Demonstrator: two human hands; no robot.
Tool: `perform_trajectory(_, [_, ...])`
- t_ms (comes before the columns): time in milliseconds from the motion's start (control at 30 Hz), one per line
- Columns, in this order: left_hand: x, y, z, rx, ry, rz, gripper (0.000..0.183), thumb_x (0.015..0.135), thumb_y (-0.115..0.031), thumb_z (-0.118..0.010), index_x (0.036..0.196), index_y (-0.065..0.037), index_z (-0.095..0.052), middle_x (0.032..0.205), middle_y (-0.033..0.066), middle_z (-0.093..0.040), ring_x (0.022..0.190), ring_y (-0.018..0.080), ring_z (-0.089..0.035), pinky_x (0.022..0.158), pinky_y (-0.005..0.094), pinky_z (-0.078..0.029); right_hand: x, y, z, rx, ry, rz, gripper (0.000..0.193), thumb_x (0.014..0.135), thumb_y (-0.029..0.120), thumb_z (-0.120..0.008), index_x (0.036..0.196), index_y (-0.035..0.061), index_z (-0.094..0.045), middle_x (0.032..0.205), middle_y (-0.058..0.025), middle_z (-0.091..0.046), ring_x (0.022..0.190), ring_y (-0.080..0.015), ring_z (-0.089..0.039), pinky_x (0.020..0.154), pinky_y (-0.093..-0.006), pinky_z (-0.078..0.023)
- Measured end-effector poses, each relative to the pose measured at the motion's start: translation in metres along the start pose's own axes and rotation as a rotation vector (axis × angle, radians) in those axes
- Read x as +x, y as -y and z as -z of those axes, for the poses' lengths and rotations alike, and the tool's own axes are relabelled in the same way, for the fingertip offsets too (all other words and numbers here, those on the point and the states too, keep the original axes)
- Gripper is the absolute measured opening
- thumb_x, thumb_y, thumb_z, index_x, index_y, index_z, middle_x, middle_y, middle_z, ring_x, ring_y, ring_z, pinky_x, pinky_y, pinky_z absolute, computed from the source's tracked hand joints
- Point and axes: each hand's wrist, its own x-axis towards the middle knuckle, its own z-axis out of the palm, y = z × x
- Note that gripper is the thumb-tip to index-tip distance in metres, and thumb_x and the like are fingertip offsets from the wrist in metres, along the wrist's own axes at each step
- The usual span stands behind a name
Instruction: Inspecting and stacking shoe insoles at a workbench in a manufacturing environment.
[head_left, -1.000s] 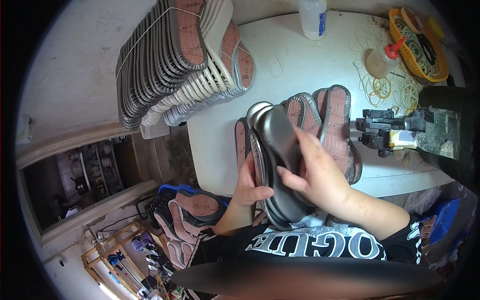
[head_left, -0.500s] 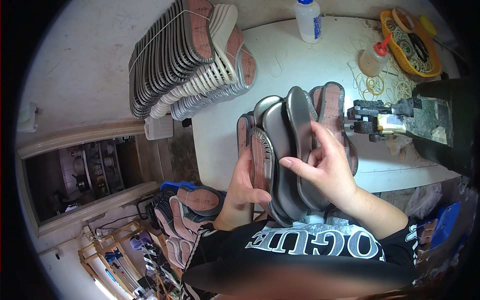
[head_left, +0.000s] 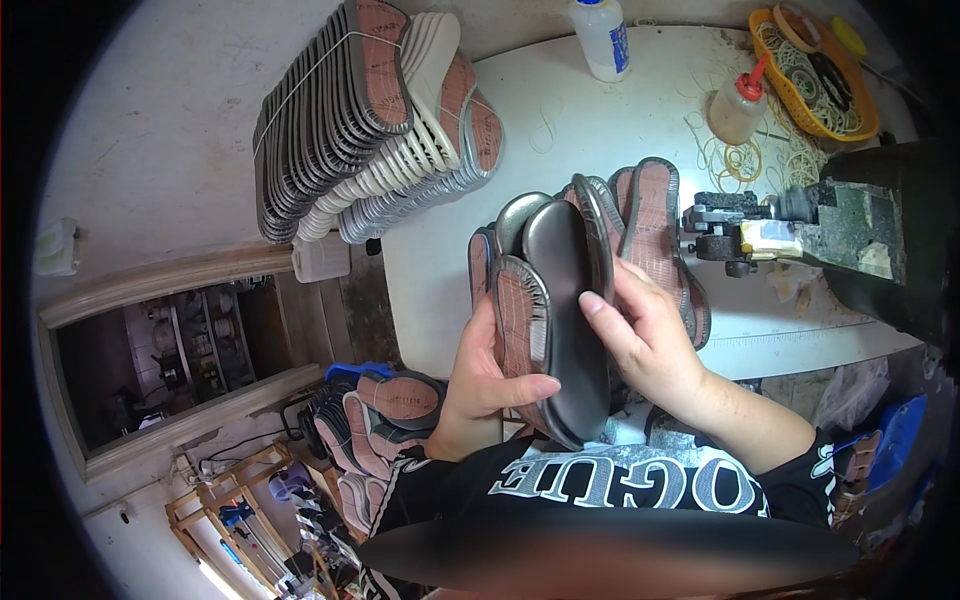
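Note:
My left hand (head_left: pixel 482 372) is closed round the near end of a small group of insoles. Of these, one insole with a brown underside and a pleated dark rim (head_left: pixel 521 312) faces up, its thumb-side edge under my thumb. Beside it lies a smooth, dark metallic-grey insole (head_left: pixel 566 310). My right hand (head_left: pixel 648 325) grips another dark grey insole (head_left: pixel 599 235), which stands edge-on against the right side of the group, its thumb lying near the smooth face. Right behind that hand, more brown-bottomed insoles (head_left: pixel 652 205) lie on the white table (head_left: pixel 440 235).
A dark machine with a metal head (head_left: pixel 735 235) stands at the right. Further back are a red-tipped bottle (head_left: pixel 737 108), a white bottle (head_left: pixel 602 45), loose rubber bands (head_left: pixel 742 160) and a yellow basket (head_left: pixel 800 100). Tied insole stacks (head_left: pixel 335 120) are at the far left; more insoles (head_left: pixel 375 420) lie below.
The insole in my right hand has turned from face-up to edge-on and shifted slightly left. More of the smooth grey insole beneath shows. My left hand keeps its hold.

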Motion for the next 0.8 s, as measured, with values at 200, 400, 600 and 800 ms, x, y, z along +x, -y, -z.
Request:
perform_trajectory(200, [0.001,0.002,-0.001,0.027,-0.003,0.044,0.091,0.064,0.003,-0.076,0.141,0.001,-0.027,0.132,0.0112,-0.046,0.123,0.0200,-0.046,0.105,0.0345,-0.035,-0.003,0.007,0.004,0.129,0.047,-0.293,0.053,0.095,0.023,-0.053,0.138,-0.0046,-0.038,0.101,-0.0201,-0.059,0.085,-0.0225,-0.059,0.078,-0.0301,-0.046])
perform_trajectory(400, [0.017,0.022,0.025,-0.054,0.098,0.076,0.100,0.064,-0.003,-0.075,0.146,-0.003,-0.018,0.140,0.0119,-0.039,0.130,0.0218,-0.040,0.109,0.0356,-0.030,-0.012,0.003,-0.001,-0.020,0.219,-0.192,0.062,0.095,0.018,-0.049,0.138,-0.0161,-0.020,0.135,-0.0376,-0.036,0.115,-0.0447,-0.051,0.099,-0.0404,-0.042])
perform_trajectory(600, [0.014,0.029,0.026,-0.134,-0.011,0.132,0.083,0.071,-0.002,-0.067,0.143,0.001,-0.024,0.133,0.0163,-0.048,0.121,0.0257,-0.051,0.103,0.0379,-0.040,-0.038,0.011,0.028,-0.318,0.351,-0.040,0.065,0.092,0.024,-0.056,0.137,-0.0130,-0.028,0.142,-0.0369,-0.026,0.128,-0.0451,-0.040,0.106,-0.0414,-0.035])
perform_trajectory(800, [0.014,0.018,0.000,-0.080,-0.115,0.101,0.071,0.080,-0.001,-0.064,0.141,-0.001,-0.028,0.132,0.0141,-0.048,0.122,0.0224,-0.049,0.103,0.0357,-0.038,-0.039,0.009,0.009,0.144,0.410,-0.157,0.095,0.087,0.042,-0.065,0.143,-0.0130,-0.011,0.139,-0.0376,-0.031,0.133,-0.0412,-0.035,0.109,-0.0392,-0.030])
